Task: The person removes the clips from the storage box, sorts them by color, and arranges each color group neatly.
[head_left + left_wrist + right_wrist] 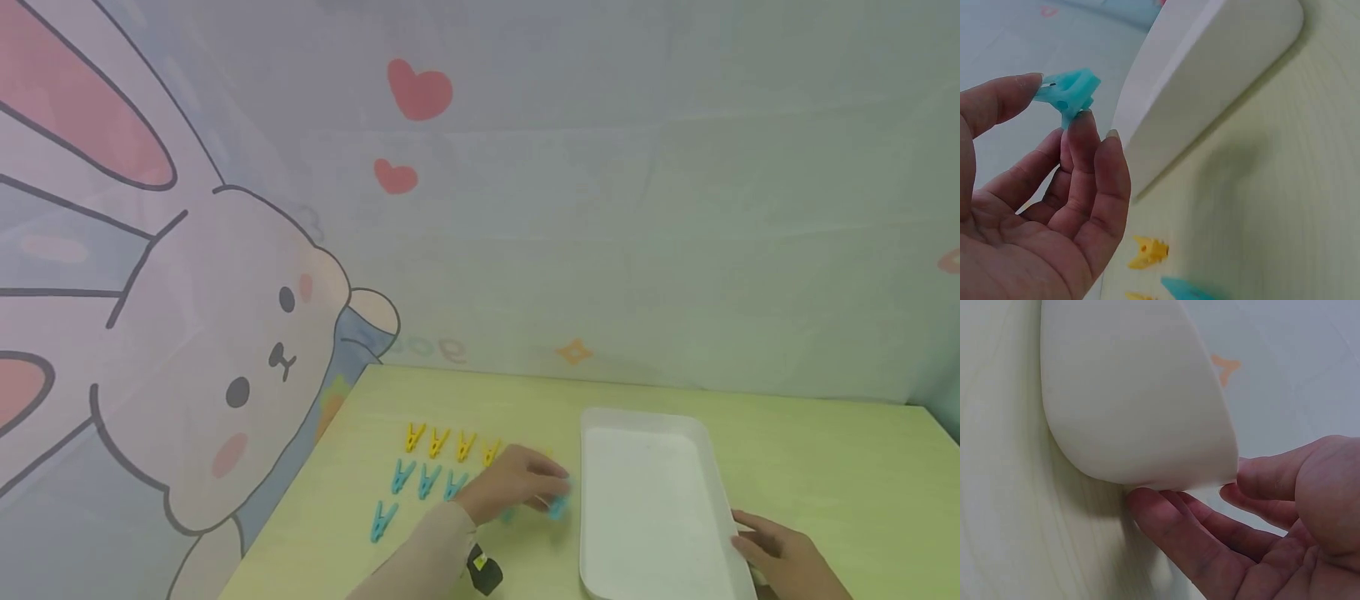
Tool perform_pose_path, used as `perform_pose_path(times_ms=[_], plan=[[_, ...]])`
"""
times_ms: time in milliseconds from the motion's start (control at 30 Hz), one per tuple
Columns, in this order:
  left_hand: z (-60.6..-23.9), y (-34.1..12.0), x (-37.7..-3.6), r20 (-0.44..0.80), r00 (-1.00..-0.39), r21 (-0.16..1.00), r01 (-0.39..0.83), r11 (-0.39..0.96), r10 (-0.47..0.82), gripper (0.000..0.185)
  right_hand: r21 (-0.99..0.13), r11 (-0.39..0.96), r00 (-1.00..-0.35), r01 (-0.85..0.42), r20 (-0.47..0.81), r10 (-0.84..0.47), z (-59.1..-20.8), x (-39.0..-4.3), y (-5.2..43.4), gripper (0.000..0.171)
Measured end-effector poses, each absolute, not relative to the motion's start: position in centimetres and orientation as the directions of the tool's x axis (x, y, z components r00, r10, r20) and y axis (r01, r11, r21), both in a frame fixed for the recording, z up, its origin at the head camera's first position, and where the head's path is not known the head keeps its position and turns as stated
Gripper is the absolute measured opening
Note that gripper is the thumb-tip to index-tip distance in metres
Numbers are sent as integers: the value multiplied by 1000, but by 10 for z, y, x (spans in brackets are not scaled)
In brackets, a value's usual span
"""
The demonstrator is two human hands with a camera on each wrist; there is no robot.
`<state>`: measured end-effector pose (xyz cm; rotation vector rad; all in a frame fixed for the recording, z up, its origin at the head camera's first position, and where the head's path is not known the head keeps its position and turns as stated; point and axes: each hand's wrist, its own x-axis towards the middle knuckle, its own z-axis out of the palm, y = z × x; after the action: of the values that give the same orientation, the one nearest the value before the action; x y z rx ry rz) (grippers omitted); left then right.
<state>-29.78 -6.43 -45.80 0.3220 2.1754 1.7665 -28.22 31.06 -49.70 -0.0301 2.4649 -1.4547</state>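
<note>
In the head view my left hand (517, 483) is above the table, left of a white tray (652, 500). Its thumb and fingertips pinch a light-blue clothespin (1072, 90), raised off the tabletop beside the tray's outer wall (1210, 75). My right hand (787, 554) holds the tray's right edge. In the right wrist view, the thumb (1269, 478) is at the rim while the fingers (1172, 522) lie against the outer wall. Yellow clothespins (437, 443) form a row behind my left hand, with blue clothespins (402, 477) in front of them, partly hidden by that hand.
A single blue clothespin (382, 522) lies nearest the front at left. The pale green table (517, 400) ends at a fabric backdrop (675, 208) printed with a rabbit and hearts. A small black item (483, 571) shows by the left sleeve.
</note>
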Motion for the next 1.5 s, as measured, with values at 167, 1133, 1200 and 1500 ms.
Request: perform_pose_path(times_ms=[167,1133,1200,1500], plan=[[-462,-80,-290,-115,-942,971,-40,236,314,26,-869,479,-958,123,-229,-171,-495,-281,312,59],[-467,-167,-245,-123,-992,874,-101,476,16,34,-842,521,-956,138,-250,-151,-501,-278,316,65],[-467,-171,-243,-117,-993,845,-110,523,-20,35,-845,517,-957,138,-249,-151,-501,-278,316,66],[-471,-188,-239,-35,-991,731,-114,673,-130,30,-846,516,-957,130,-244,-159,-505,-277,317,69]])
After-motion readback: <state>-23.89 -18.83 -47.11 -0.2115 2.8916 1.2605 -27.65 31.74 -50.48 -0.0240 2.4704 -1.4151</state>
